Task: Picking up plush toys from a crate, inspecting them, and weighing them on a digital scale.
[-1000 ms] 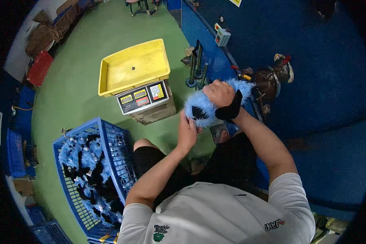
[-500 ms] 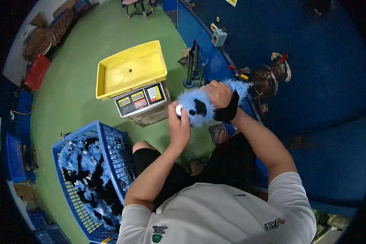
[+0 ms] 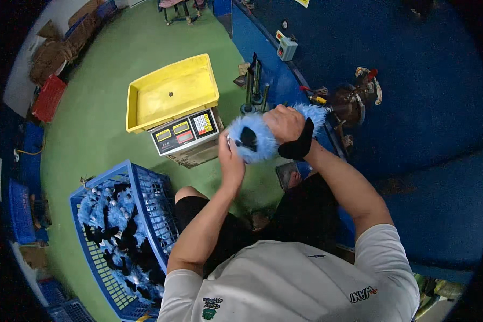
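Note:
I hold a fluffy light-blue plush toy (image 3: 255, 137) with a black patch in front of me, above my knees. My right hand (image 3: 284, 122), with a black wrist band, grips the toy from the top right. From the left, my left hand (image 3: 231, 161) closes on its lower side, near a small white part. A blue plastic crate (image 3: 154, 198) at my left holds several more blue and black plush toys (image 3: 115, 225).
A weighing scale with a yellow tray (image 3: 169, 94) and a display panel (image 3: 185, 131) stands on the green floor ahead. A blue bench with a machine (image 3: 354, 102) and a switch box (image 3: 287, 48) lies at the right. Red and blue crates line the far left.
The plush toy has been turned and brought left, toward the scale. My left hand has risen from below the toy and taken hold of its left side.

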Action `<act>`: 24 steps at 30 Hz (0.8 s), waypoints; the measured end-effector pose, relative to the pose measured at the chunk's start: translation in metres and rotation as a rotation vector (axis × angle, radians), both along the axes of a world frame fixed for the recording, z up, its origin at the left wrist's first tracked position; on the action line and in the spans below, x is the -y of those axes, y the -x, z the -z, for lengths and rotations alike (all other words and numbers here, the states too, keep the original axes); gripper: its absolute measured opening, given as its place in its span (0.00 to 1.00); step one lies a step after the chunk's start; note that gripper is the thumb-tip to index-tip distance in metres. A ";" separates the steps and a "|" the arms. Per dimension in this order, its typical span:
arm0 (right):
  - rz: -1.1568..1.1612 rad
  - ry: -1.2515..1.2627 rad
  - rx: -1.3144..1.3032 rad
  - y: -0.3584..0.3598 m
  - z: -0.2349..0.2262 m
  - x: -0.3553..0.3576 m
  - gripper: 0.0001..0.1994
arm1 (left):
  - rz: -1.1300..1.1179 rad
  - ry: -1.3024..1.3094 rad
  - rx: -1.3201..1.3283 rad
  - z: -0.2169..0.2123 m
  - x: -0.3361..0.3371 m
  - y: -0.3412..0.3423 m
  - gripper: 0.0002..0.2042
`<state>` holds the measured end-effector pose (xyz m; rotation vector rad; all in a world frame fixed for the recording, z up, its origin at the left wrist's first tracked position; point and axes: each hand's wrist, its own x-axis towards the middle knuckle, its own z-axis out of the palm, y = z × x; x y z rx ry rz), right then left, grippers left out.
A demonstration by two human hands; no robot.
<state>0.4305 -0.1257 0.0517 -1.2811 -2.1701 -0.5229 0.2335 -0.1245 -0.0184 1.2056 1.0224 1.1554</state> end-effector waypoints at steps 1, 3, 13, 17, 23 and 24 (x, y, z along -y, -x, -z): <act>-0.011 -0.022 0.054 0.002 -0.002 0.001 0.05 | -0.008 0.057 0.041 0.009 -0.001 0.000 0.14; 0.013 -0.006 -0.013 -0.010 0.005 -0.001 0.05 | 0.020 0.007 0.013 -0.026 -0.005 -0.010 0.15; -0.030 -0.079 0.070 -0.001 0.010 -0.003 0.04 | -0.136 -0.261 -0.123 0.005 0.054 -0.005 0.23; 0.022 -0.081 0.141 0.003 0.006 -0.004 0.05 | -0.110 -0.216 -0.058 0.008 0.019 -0.013 0.28; 0.110 -0.075 0.016 0.006 0.014 -0.003 0.07 | -0.048 -0.301 -0.374 -0.057 -0.017 -0.004 0.27; 0.036 -0.080 -0.042 0.006 0.006 -0.001 0.08 | -0.049 -0.318 -0.418 -0.059 -0.005 0.001 0.26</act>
